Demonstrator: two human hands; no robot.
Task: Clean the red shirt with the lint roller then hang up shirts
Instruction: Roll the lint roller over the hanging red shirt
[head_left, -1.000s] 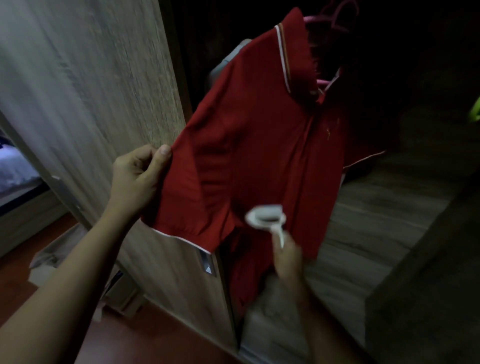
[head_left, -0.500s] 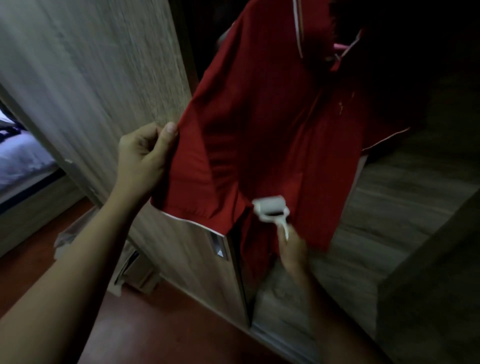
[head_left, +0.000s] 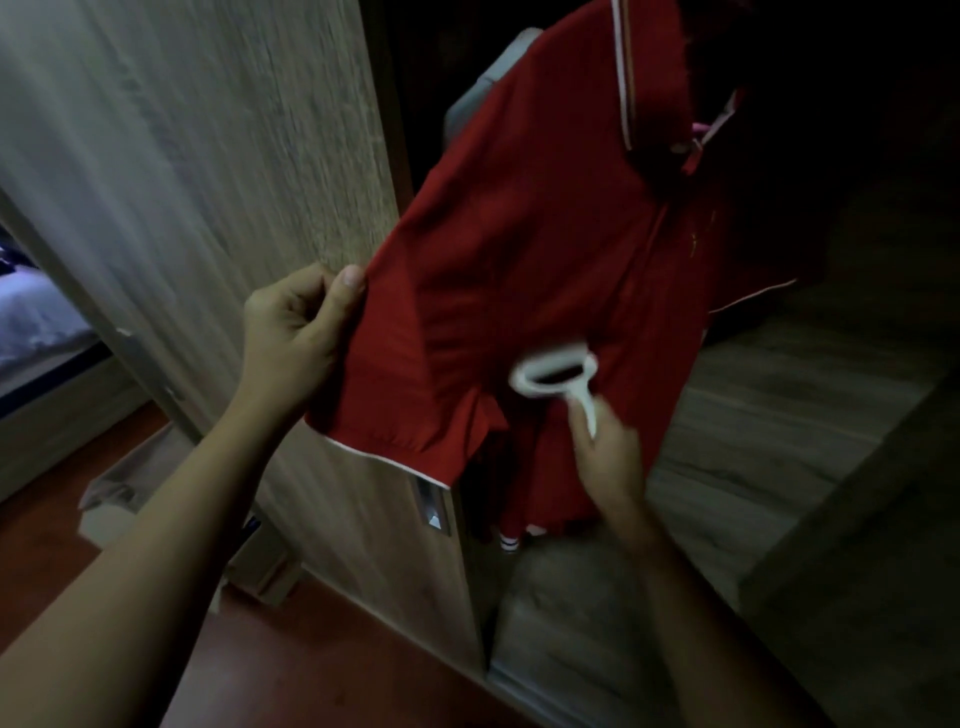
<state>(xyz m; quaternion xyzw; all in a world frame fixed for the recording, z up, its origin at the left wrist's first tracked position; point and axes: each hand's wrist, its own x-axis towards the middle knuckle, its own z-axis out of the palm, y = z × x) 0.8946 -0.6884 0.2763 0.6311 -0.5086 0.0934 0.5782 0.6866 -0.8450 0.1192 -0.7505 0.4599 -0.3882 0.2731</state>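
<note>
**Left arm.** The left forearm is entering from the lower left of the frame and angling up toward the centre. The left hand (head_left: 296, 332) is gripping the outer edge of the sleeve (head_left: 405, 395) of the red shirt (head_left: 519, 249). The thumb is lying on the front of the fabric and the fingers are curling behind it. The sleeve is spreading out flat between this hand and the shoulder seam.

**Right arm.** The right forearm is rising from the bottom edge, right of centre. The right hand (head_left: 608, 457) is wrapping its fingers around the white handle of the lint roller (head_left: 553, 374). The roller head is pointing up and lying against the shirt front, just beside the underarm, at the centre of the frame. Head and hand are showing motion blur.

**Shirt.** The red shirt is hanging across the centre and upper right, with the collar at the top edge. A small piece of pink hanger (head_left: 701, 127) is showing at the neck opening. The space behind is too dark to read.

**Surroundings.** A wood-grain wardrobe door (head_left: 208, 156) is filling the upper left, with a metal handle (head_left: 431, 506) just below the sleeve hem. A bed (head_left: 31, 322) is showing at the left edge.
</note>
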